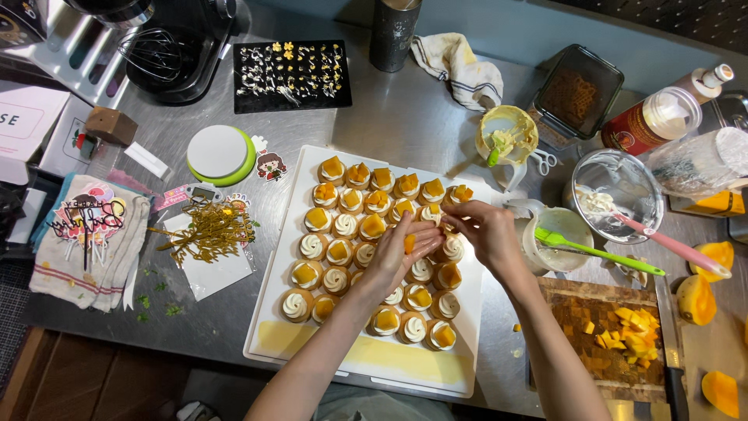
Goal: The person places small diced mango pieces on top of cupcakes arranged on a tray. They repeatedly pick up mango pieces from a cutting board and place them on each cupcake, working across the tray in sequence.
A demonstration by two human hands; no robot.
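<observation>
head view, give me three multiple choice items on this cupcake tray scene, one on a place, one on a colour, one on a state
1. Where is the wooden cutting board with mango cubes?
A. right of the white tray
B. left of the tray
C. behind the tray

2. What colour is the spatula lying across the white cup?
A. blue
B. green
C. black

3. What state are the cupcakes in?
A. all bare of cream
B. all topped with mango
C. some topped with mango, some showing only cream

Answers
1. A: the board lies beyond the tray's right edge.
2. B: its blade and handle are bright green.
3. C: the far rows carry orange pieces, several near ones show plain swirls. The left hand has a mango piece on its palm, with the right hand beside it.
</observation>
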